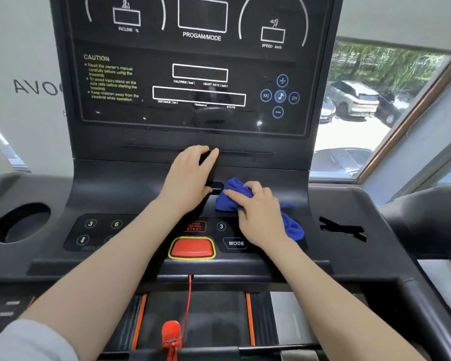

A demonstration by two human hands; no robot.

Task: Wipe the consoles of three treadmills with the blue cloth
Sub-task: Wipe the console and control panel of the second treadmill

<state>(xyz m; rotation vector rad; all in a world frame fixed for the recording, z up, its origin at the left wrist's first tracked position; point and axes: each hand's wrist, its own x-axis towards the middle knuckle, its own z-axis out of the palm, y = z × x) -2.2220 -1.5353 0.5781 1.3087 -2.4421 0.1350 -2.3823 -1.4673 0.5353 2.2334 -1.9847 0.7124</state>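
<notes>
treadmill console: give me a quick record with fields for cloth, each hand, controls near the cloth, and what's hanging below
cloth: blue cloth, bunched on the console shelf, right of centre
right hand: right hand grips the cloth, pressing it down
left hand: left hand rests flat on the console, fingers on the ledge
nearby controls: red button, MODE key
below: red safety clip on a cord

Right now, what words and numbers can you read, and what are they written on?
On the treadmill console:
"INCLINE %"
"PROGAM/MODE"
"SPEED km/h"
"CAUTION"; the lines under it are too blurred to read fully
"CALORIES (kcal)", "HEART RATE (bpm)"
"DISTANCE (km)", "STEPS"
"STOP START"
"MODE"
"3", "6", "3"
On the wall: "AVO", cut off
</notes>
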